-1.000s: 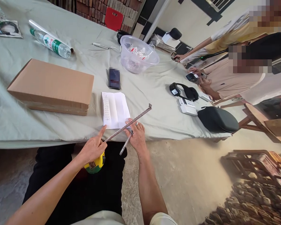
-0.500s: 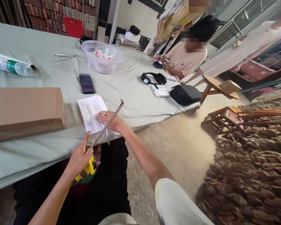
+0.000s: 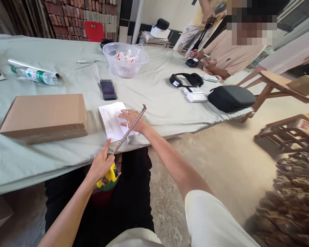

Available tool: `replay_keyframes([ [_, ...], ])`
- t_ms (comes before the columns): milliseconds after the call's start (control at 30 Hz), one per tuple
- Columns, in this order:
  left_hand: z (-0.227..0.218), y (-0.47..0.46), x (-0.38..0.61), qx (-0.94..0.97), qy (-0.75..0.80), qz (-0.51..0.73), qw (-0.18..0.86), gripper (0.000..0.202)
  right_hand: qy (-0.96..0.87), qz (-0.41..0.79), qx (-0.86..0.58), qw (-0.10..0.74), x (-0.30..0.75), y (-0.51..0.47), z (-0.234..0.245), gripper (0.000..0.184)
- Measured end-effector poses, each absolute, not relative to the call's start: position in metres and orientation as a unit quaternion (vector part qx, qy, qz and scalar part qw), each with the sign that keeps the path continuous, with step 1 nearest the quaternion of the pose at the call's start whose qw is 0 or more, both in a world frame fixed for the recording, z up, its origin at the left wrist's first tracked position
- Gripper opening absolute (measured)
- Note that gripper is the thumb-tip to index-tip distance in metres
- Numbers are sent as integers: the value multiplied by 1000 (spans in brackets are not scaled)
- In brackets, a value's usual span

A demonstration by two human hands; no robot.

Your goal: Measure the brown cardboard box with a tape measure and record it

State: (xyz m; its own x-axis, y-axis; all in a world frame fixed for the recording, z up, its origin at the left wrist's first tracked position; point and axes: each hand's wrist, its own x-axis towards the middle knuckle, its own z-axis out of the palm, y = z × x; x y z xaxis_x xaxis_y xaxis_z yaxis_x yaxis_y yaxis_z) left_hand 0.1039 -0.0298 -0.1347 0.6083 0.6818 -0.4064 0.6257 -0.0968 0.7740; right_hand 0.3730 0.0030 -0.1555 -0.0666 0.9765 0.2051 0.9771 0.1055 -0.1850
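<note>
Yellow tape measure, case clasped in the left hand. Its metal blade extends stiffly up and away from that grip, crossing above the right hand. A white sheet with one printed column lies flat beneath the right palm. A pen projects from under the same hand.
</note>
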Motion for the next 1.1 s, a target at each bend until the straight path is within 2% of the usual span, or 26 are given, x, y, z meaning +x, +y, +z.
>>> replay_keyframes([
  [200, -136, -32, 101, 730, 436, 36, 525, 74, -624, 15, -763, 169, 422, -67, -160, 27],
  [400, -123, -43, 84, 677, 374, 100, 626, 70, -533, -9, -749, 395, 410, -92, -129, 24],
  [500, -120, -47, 66, 596, 374, 141, 697, 63, -534, -26, -707, 463, 378, -85, -109, 23],
  [600, -121, -48, 42, 511, 377, 169, 754, 53, -563, -20, -666, 489, 346, -69, -91, 21],
  [733, -123, -54, 5, 442, 416, 216, 764, 43, -605, 29, -620, 498, 312, -34, -76, 21],
  [900, -116, -61, -23, 386, 462, 260, 755, 42, -626, 177, -560, 514, 280, 40, -82, 40],
  [1100, -96, -54, -19, 349, 465, 295, 758, 40, -519, 298, -598, 533, 246, 119, -104, 84],
])
